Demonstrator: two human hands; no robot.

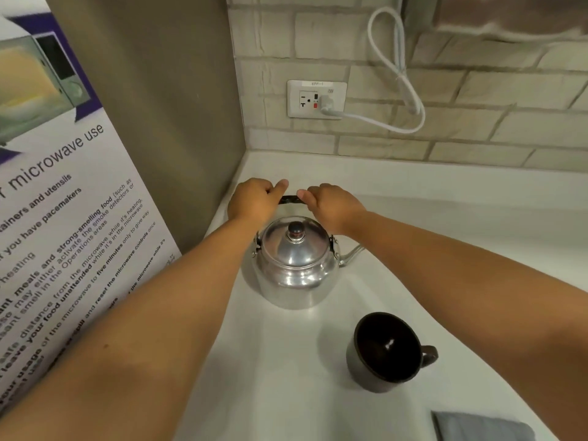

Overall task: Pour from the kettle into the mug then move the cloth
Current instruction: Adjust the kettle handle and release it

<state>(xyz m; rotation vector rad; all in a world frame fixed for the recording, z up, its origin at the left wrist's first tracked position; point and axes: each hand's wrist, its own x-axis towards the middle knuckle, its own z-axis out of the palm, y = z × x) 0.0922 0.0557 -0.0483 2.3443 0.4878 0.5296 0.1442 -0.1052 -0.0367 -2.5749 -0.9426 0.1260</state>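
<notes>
A shiny metal kettle (294,265) stands on the white counter (286,377), its spout pointing right. Its dark handle (291,199) stands upright over the lid. My left hand (254,202) grips the handle's left end and my right hand (331,205) grips its right end. A dark mug (386,350) sits in front and to the right of the kettle, its handle to the right, apart from both hands. A folded grey cloth (480,426) lies at the bottom right, partly cut off by the frame edge.
A microwave-use poster (63,218) on a panel stands close on the left. Behind is a brick wall with an outlet (316,98) and a plugged-in white cable (397,74) hanging in a loop.
</notes>
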